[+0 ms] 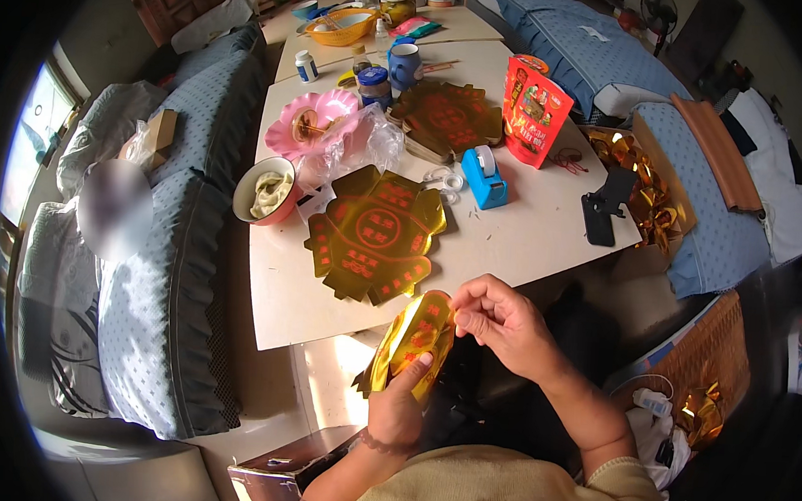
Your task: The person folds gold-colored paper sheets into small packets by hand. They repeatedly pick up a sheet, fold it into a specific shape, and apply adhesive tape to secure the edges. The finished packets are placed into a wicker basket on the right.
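Observation:
My left hand (pixel 400 397) grips a folded shiny gold paper piece (pixel 421 338) with red print, its thumb pressed on the front. The piece is held tilted at the table's near edge, above my lap. At its upper right edge is my right hand (pixel 503 327), thumb and fingertips pinched together. Whatever is between those fingertips is too small to make out. Just beyond, a flat gold cut-out sheet (pixel 379 231) with a notched outline and red print lies on the table. A blue tape dispenser (pixel 486 184) stands to its right, with clear tape rolls (pixel 444 182) beside it.
A stack of gold sheets (pixel 447 117), red pouch (pixel 531 112), black phone stand (pixel 605 207), pink dish (pixel 311 123), bowl of pale paste (pixel 268 192), and blue mug (pixel 405 67) occupy the table (pixel 547 231). Finished-looking gold pieces (pixel 645 177) fill a box at right. Blue-covered sofas (pixel 158 301) flank both sides.

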`<state>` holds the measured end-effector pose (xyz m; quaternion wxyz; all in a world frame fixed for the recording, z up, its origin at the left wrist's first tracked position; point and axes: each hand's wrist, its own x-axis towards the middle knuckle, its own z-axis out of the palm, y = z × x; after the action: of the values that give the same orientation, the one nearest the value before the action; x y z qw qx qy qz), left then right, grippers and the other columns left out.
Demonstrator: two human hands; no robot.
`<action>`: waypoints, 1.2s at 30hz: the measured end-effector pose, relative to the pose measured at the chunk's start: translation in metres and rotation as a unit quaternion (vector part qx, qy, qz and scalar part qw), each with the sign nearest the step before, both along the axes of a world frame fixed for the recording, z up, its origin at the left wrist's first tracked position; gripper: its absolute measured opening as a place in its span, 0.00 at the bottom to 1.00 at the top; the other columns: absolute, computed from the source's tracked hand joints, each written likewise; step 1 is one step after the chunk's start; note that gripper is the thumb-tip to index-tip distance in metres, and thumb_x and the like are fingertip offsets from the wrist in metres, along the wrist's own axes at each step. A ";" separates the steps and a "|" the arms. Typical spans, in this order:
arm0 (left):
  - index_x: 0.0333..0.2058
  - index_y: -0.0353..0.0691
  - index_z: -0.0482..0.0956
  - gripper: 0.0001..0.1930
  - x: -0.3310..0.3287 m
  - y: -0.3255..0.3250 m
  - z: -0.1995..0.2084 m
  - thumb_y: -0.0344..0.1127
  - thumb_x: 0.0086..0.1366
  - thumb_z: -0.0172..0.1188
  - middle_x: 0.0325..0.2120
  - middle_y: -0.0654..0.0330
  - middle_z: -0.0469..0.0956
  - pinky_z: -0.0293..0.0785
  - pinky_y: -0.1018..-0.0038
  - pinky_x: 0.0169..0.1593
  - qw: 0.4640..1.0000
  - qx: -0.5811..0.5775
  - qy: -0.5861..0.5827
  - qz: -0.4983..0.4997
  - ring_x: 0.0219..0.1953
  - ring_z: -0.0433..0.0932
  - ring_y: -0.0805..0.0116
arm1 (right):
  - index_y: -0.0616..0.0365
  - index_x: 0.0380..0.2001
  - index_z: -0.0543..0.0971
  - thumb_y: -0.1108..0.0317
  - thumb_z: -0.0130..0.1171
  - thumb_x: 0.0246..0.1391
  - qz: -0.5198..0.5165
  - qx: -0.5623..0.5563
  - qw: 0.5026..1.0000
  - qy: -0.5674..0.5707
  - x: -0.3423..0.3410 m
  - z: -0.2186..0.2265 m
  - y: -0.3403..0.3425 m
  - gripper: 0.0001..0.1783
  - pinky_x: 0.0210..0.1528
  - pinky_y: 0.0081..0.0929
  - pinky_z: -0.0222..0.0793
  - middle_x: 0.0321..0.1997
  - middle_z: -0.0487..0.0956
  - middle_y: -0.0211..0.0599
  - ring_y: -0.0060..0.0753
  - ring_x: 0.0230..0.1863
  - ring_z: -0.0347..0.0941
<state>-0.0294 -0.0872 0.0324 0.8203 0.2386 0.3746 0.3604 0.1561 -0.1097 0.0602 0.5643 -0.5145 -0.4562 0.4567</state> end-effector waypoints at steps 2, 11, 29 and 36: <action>0.61 0.35 0.69 0.27 0.002 -0.002 0.001 0.27 0.64 0.64 0.53 0.55 0.77 0.71 0.68 0.60 1.000 0.025 0.015 0.002 0.55 0.76 0.62 | 0.55 0.64 0.65 0.74 0.59 0.64 0.008 0.007 0.995 -0.095 -0.006 0.011 -0.012 0.27 0.41 0.21 0.73 0.29 0.79 0.31 0.18 0.33 0.76; 0.59 0.30 0.69 0.22 0.008 -0.010 0.014 0.25 0.67 0.58 0.50 0.55 0.78 0.72 0.70 0.57 0.965 0.241 0.102 -0.028 0.52 0.77 0.66 | 0.53 0.70 0.60 0.75 0.62 0.61 -0.060 0.029 0.993 -0.094 -0.025 0.005 -0.030 0.37 0.39 0.24 0.74 0.29 0.81 0.35 0.23 0.31 0.78; 0.61 0.31 0.68 0.23 0.002 -0.012 0.027 0.25 0.68 0.57 0.55 0.54 0.75 0.67 0.70 0.61 0.970 0.204 0.098 -0.086 0.57 0.73 0.65 | 0.53 0.66 0.67 0.59 0.70 0.54 -0.080 -0.081 0.943 -0.313 -0.021 0.018 -0.032 0.38 0.27 0.24 0.71 0.20 0.80 0.32 0.24 0.19 0.74; 0.60 0.33 0.70 0.25 0.002 -0.006 0.025 0.26 0.65 0.62 0.51 0.55 0.78 0.73 0.68 0.58 0.995 -0.042 -0.063 -0.068 0.53 0.78 0.63 | 0.57 0.59 0.73 0.61 0.70 0.56 -0.057 -0.010 0.989 -0.134 -0.014 -0.004 -0.032 0.30 0.40 0.26 0.75 0.34 0.82 0.39 0.23 0.34 0.78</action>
<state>-0.0274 -0.0933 0.0579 0.8741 0.2052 0.3201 0.3023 0.1424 -0.1414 0.0563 0.5182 -0.6020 -0.4931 0.3548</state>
